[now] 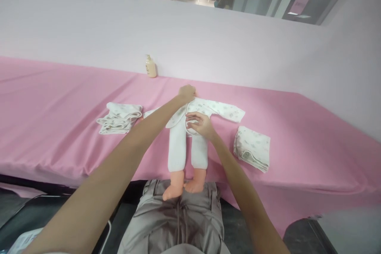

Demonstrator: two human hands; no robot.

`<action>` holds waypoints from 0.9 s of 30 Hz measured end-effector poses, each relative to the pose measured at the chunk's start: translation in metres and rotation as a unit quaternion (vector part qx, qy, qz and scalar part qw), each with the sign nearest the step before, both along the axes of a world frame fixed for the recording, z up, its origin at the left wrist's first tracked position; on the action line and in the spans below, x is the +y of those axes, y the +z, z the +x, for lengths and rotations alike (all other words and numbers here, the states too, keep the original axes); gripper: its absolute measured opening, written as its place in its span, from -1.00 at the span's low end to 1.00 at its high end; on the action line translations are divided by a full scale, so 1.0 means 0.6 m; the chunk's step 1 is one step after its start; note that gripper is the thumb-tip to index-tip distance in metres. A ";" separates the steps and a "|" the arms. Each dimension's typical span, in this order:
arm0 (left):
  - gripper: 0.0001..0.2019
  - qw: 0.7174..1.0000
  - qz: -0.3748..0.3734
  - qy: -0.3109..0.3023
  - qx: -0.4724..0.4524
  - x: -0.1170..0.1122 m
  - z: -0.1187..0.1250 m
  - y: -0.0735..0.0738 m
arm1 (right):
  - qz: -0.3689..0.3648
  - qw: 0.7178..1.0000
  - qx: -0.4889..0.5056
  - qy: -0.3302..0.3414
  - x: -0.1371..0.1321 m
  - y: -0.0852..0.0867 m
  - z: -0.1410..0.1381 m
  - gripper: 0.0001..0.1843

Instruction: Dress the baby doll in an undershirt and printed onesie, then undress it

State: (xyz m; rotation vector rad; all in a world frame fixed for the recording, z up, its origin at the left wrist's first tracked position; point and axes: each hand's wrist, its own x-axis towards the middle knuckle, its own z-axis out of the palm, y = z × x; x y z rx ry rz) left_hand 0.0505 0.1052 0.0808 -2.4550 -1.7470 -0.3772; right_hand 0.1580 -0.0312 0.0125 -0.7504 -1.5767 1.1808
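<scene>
A baby doll (176, 182) lies on its back with its feet past the table's front edge. It wears a white patterned baby shirt (228, 111) and plain white leggings (177, 151). My left hand (187, 92) is curled closed at the doll's neck, covering its head area; what its fingers hold is hidden. Over the doll's belly, my right hand (203, 125) has bent fingers pinching the front edge of the shirt. One sleeve stretches out to the right, while my left forearm partly covers the other.
Folded patterned cloths (119, 118) lie to the left, and another folded cloth (253, 147) lies to the right. A pump bottle (151, 66) stands at the back by the white wall (208, 43). Pink cloth (297, 139) covers the table. A dark chair (32, 216) is at lower left.
</scene>
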 end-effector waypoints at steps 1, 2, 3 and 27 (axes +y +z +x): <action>-0.69 1.000 0.006 -0.005 -0.016 -0.002 -0.005 -0.006 | 0.004 1.000 -0.005 -0.008 0.001 -0.003 -0.002 -0.72; -0.70 0.999 0.013 -0.011 -0.035 -0.006 -0.010 -0.014 | 0.009 1.000 -0.008 -0.023 0.002 -0.006 -0.005 -0.74; -0.71 0.998 0.020 -0.018 -0.058 -0.012 -0.015 -0.022 | 0.014 0.999 -0.008 -0.047 0.002 -0.009 -0.007 -0.76; 0.04 0.904 -0.203 -0.020 -0.375 -0.165 -0.124 -0.115 | -0.151 0.919 -0.145 -0.333 0.039 -0.033 0.033 -0.39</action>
